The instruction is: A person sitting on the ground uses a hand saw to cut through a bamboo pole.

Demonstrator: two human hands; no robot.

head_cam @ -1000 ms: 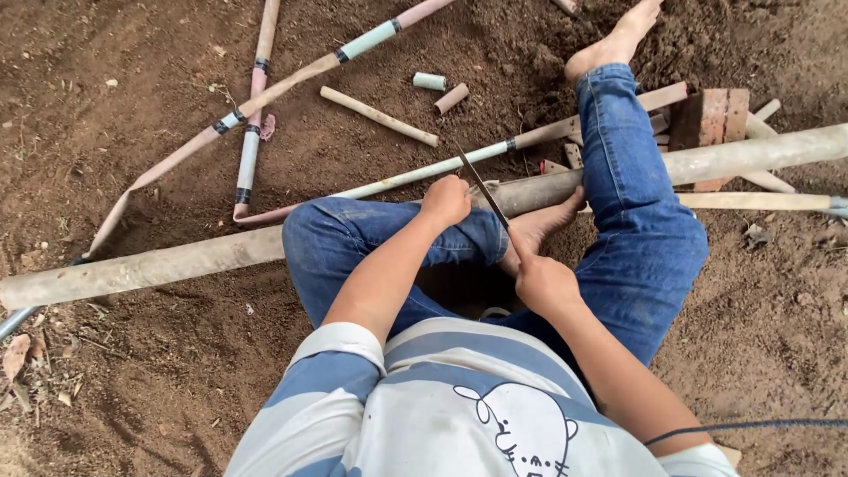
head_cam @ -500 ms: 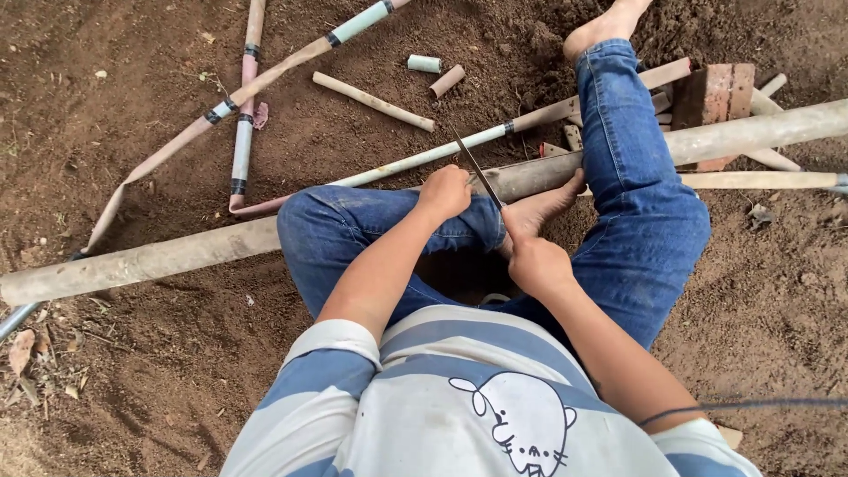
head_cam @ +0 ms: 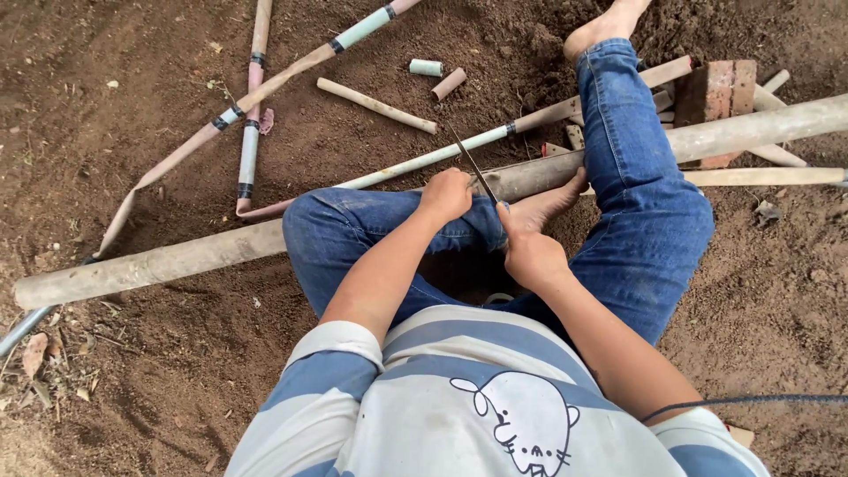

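Note:
I sit on bare soil with a long, thick, dirty grey pipe (head_cam: pixel 150 262) running under my bent knees from far left to upper right. My left hand (head_cam: pixel 446 193) is closed on top of this pipe just past my left knee. My right hand (head_cam: pixel 528 253) grips the near end of a thin dark saw blade (head_cam: pixel 472 162). The blade slants up and left across the pipe right beside my left hand. A bare foot (head_cam: pixel 552 202) presses against the pipe next to the blade.
Thinner pipes with taped joints (head_cam: pixel 250 132) lie crossed on the soil at upper left. Short pipe offcuts (head_cam: pixel 427 67) and a loose length (head_cam: pixel 375 104) lie beyond the knees. A red brick (head_cam: pixel 720 95) props the thick pipe at upper right. Dry leaves sit at lower left.
My right hand has pushed forward along the blade's line, sliding the saw blade farther across the thick pipe. My left hand has stayed on the pipe.

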